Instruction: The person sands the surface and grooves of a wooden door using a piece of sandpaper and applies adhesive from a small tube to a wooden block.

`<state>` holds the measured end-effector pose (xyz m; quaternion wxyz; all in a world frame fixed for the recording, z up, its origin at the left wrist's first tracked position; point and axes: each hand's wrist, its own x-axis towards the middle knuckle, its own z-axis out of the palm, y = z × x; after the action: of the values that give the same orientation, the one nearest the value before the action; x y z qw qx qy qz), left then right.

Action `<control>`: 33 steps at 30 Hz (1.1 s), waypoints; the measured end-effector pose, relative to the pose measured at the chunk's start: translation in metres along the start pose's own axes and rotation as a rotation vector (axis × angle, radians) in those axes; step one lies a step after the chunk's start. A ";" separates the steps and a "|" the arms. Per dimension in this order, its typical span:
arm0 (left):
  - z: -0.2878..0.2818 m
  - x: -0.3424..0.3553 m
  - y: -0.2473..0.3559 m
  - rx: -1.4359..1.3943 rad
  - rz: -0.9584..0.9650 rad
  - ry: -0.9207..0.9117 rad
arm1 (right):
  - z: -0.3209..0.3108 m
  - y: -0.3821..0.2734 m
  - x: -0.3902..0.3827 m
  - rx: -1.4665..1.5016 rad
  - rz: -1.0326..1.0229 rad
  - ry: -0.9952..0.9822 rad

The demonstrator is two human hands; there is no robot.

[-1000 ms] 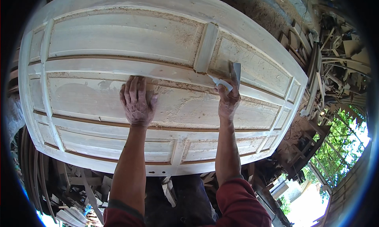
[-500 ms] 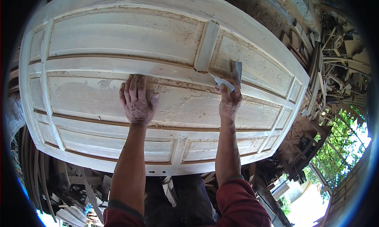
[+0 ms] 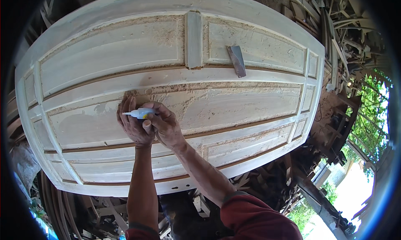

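A pale, dusty wooden panelled door (image 3: 250,100) lies beneath both hands. My right hand (image 3: 169,127) is closed around a small white bottle (image 3: 140,113) with a narrow nozzle pointing left and some yellow on its body. Just behind the bottle, my left hand (image 3: 133,125) rests on the middle panel, fingers pointing toward the far edge and partly hidden by the right hand. A thin grey scraper or folded abrasive sheet (image 3: 236,61) lies loose on the upper right panel.
Heaps of offcuts and long boards (image 3: 346,29) surround the door at the right, left and underneath. A crumpled pale sheet (image 3: 27,165) is at the left. Bright daylight and green leaves (image 3: 363,110) show at the right beyond a dark wooden structure.
My right hand has carried the bottle leftward over my left hand, leaving the grey piece on the upper panel. My left hand has shifted left; the view has shifted slightly.
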<state>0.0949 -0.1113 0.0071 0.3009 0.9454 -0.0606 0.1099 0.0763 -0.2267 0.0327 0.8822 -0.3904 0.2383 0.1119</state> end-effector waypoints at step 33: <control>-0.002 -0.003 -0.001 0.058 0.007 0.090 | -0.076 -0.170 0.055 -1.669 -0.363 0.046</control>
<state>0.0921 -0.1091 0.0075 0.2753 0.9476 -0.0472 0.1552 0.1630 -0.3964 0.0683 0.3047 -0.9467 0.0294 0.1000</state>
